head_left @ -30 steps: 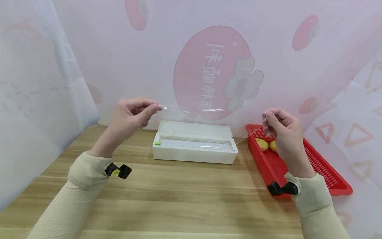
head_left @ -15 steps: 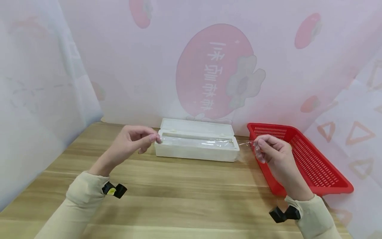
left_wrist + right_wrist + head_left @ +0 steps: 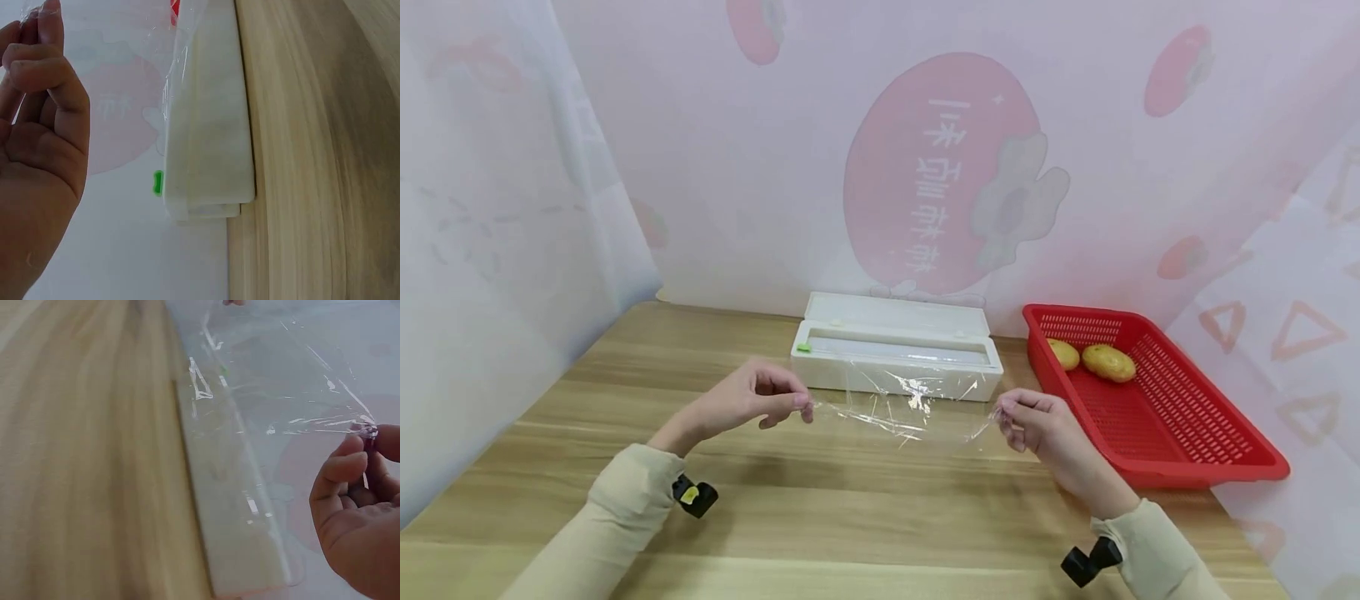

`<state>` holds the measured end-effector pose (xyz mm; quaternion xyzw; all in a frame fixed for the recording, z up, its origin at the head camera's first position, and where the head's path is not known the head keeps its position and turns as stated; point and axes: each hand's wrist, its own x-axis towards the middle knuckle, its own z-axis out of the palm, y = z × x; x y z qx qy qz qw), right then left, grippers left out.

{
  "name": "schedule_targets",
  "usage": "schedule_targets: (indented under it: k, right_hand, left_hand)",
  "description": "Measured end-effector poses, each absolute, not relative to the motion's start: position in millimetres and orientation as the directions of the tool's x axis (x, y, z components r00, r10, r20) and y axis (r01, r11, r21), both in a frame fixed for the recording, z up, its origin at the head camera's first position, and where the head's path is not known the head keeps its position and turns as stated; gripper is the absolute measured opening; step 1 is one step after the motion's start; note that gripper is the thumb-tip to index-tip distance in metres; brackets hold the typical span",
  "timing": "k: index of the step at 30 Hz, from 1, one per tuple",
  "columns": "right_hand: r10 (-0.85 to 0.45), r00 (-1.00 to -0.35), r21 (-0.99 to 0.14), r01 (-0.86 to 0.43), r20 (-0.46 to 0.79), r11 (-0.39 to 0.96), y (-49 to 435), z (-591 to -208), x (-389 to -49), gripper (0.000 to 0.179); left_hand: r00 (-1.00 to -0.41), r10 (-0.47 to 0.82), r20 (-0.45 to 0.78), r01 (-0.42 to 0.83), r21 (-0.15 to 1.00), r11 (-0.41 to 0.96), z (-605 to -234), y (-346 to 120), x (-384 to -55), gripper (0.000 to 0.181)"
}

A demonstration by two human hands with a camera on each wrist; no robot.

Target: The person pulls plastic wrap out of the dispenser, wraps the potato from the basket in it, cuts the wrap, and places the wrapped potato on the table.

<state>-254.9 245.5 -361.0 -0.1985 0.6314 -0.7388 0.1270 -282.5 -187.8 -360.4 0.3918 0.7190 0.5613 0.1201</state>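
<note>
A sheet of clear cling film (image 3: 916,400) hangs between my two hands, low in front of the white box, creased and shining in the light. My left hand (image 3: 748,398) pinches its left corner between thumb and fingers. At the other end, my right hand (image 3: 1048,429) pinches a gathered corner, plain in the right wrist view, where the film (image 3: 331,422) fans out from the fingertips. Behind the film stands the white cling film box (image 3: 827,372), its lid (image 3: 895,315) raised at the back. A green slider (image 3: 804,347) sits on the box's left end.
To the right, a red plastic basket (image 3: 1206,473) with perforated sides holds two yellow potatoes (image 3: 1108,364) near its far left corner. Wood-grain table (image 3: 820,517) lies under everything. A printed cloth (image 3: 760,183) hangs behind the box and at both sides.
Both hands have come down and nearer, drawing the film from above and behind the box to in front of it. The right hand has moved left, off the basket, uncovering the potatoes.
</note>
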Motion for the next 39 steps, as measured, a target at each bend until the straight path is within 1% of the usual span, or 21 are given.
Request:
schedule_targets:
  k: [2, 5, 7, 10, 12, 15, 17, 20, 23, 26, 29, 33, 37, 39]
  right_hand:
    - [-0.503, -0.856, -0.987, -0.046, 0.118, -0.154, 245, -368, -253, 0.018]
    - [-0.603, -0.793, -0.995, -0.035, 0.088, -0.098, 245, -374, -248, 0.017]
    - [-0.660, -0.749, -0.998, -0.051, 0.064, -0.039, 245, -376, -244, 0.017]
    - [-0.708, -0.706, -0.995, -0.074, 0.005, 0.067, 248, -376, -238, 0.019]
    - [-0.736, -0.677, -0.989, -0.104, -0.009, 0.108, 250, -376, -236, 0.021]
    - [-0.773, -0.634, -0.983, -0.126, -0.021, 0.131, 253, -377, -235, 0.021]
    - [-0.792, -0.610, -0.983, -0.124, -0.033, 0.136, 254, -379, -235, 0.020]
    - [-0.793, -0.605, -0.978, -0.115, -0.069, 0.173, 254, -384, -235, 0.019]
    - [-0.772, -0.625, -0.969, -0.104, -0.113, 0.226, 253, -390, -235, 0.019]
    - [-0.766, -0.630, -0.965, -0.096, -0.130, 0.243, 253, -395, -237, 0.021]
    - [-0.783, -0.608, -0.964, -0.107, -0.130, 0.243, 253, -398, -238, 0.020]
    - [-0.801, -0.578, -0.946, -0.149, -0.154, 0.289, 252, -401, -236, 0.020]
    - [-0.795, -0.584, -0.928, -0.183, -0.164, 0.325, 248, -403, -234, 0.025]
    - [-0.786, -0.598, -0.924, -0.192, -0.156, 0.330, 245, -404, -233, 0.029]
  left_hand:
    - [-0.638, 0.733, 0.233, 0.413, 0.908, 0.071, -362, -189, -281, 0.016]
    - [-0.574, 0.800, 0.175, 0.398, 0.913, 0.086, -363, -188, -278, 0.017]
    - [-0.529, 0.838, 0.132, 0.390, 0.915, 0.102, -364, -188, -276, 0.016]
    - [-0.468, 0.881, 0.064, 0.365, 0.922, 0.127, -366, -187, -273, 0.016]
    - [-0.432, 0.901, 0.025, 0.352, 0.925, 0.144, -368, -187, -272, 0.016]
    - [-0.388, 0.921, -0.019, 0.345, 0.924, 0.165, -371, -187, -271, 0.016]
    - [-0.375, 0.926, -0.039, 0.355, 0.917, 0.182, -373, -187, -271, 0.016]
    - [-0.383, 0.922, -0.063, 0.366, 0.906, 0.214, -375, -189, -271, 0.016]
    - [-0.417, 0.904, -0.091, 0.356, 0.899, 0.255, -377, -191, -270, 0.015]
    - [-0.453, 0.883, -0.123, 0.343, 0.890, 0.300, -378, -192, -270, 0.016]
    - [-0.472, 0.866, -0.164, 0.352, 0.866, 0.355, -379, -193, -270, 0.022]
    - [-0.499, 0.840, -0.213, 0.367, 0.827, 0.427, -381, -193, -271, 0.031]
    - [-0.558, 0.801, -0.217, 0.331, 0.827, 0.455, -384, -191, -271, 0.028]
    - [-0.594, 0.780, -0.195, 0.313, 0.838, 0.448, -386, -190, -271, 0.022]
